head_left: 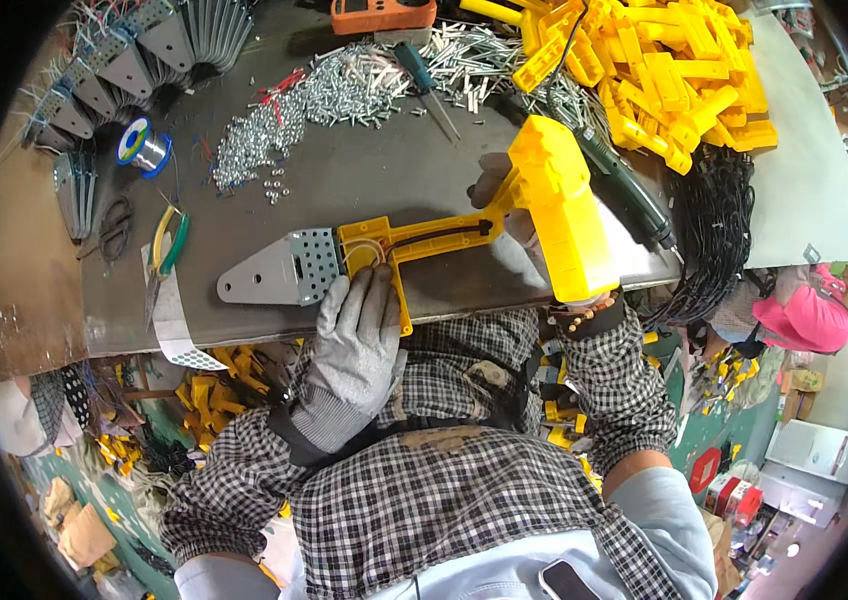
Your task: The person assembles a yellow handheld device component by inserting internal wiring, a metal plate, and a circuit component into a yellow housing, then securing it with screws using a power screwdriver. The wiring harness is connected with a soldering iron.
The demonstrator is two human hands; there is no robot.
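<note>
A yellow plastic housing (434, 238) lies along the front of the table, its hollow side up. Black and white wires run inside it, and a perforated grey metal plate (279, 270) sits at its left end. My left hand (359, 325), in a grey glove, grips the housing beside the plate, its fingertips on the wires. On the right, my right hand (490, 180) is closed on a bulky yellow plastic part (566, 215); that part covers most of the hand. Whether the bulky part and the housing are joined, I cannot tell.
A dark power screwdriver (624, 185) lies right of the bulky part, near black cables (714, 225). Yellow parts (669, 75) and loose screws (354, 85) are heaped behind. Pliers (166, 245), a solder spool (144, 148), scissors (114, 230) and a screwdriver (414, 70) lie about.
</note>
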